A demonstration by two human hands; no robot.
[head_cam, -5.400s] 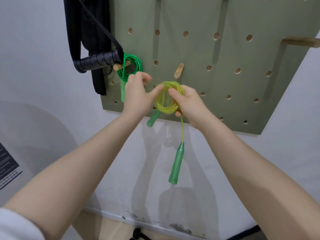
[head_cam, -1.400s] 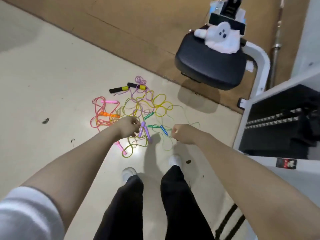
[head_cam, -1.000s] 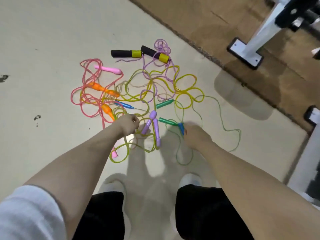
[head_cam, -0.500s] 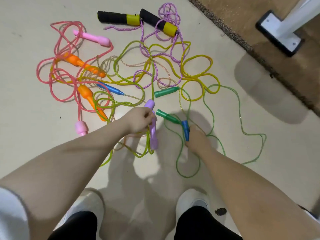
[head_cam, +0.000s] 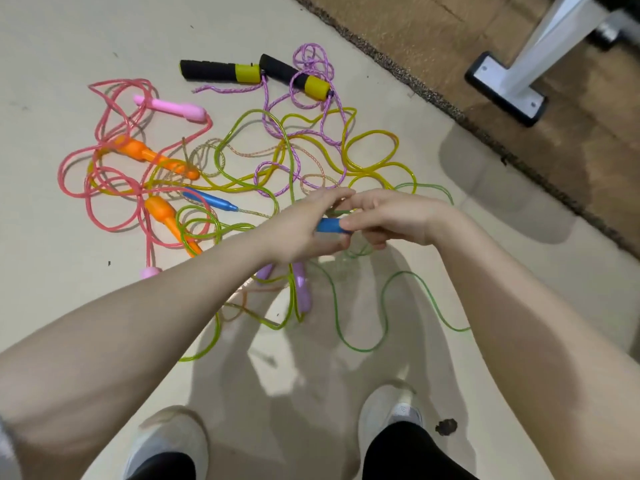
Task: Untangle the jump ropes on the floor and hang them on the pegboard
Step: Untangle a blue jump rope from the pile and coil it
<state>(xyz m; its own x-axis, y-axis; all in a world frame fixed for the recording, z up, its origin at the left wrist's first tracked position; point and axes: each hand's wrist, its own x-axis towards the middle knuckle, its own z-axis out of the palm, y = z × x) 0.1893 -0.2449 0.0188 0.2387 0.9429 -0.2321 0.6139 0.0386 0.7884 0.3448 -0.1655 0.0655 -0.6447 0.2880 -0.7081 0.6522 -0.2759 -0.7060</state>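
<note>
A tangle of jump ropes lies on the pale floor: a pink rope (head_cam: 104, 188) with a pink handle (head_cam: 171, 108), orange handles (head_cam: 152, 157), a purple braided rope (head_cam: 301, 102) with black-and-yellow handles (head_cam: 221, 71), yellow-green loops (head_cam: 374, 157) and a thin green rope (head_cam: 384, 327). My left hand (head_cam: 298, 233) and my right hand (head_cam: 391, 220) meet above the pile, both pinching a blue handle (head_cam: 329, 225). A second blue handle (head_cam: 211, 199) lies on the floor to the left. A purple handle (head_cam: 302, 289) shows below my left wrist.
A brown mat (head_cam: 519, 64) edges the floor at the upper right, with a white machine foot (head_cam: 505, 84) standing on it. My two white shoes (head_cam: 388, 414) stand near the bottom edge, just behind the ropes. The pegboard is out of view.
My right hand picked the blue handle off the floor and raised it; my left hand left the purple handle and came over to grip the blue one too.
</note>
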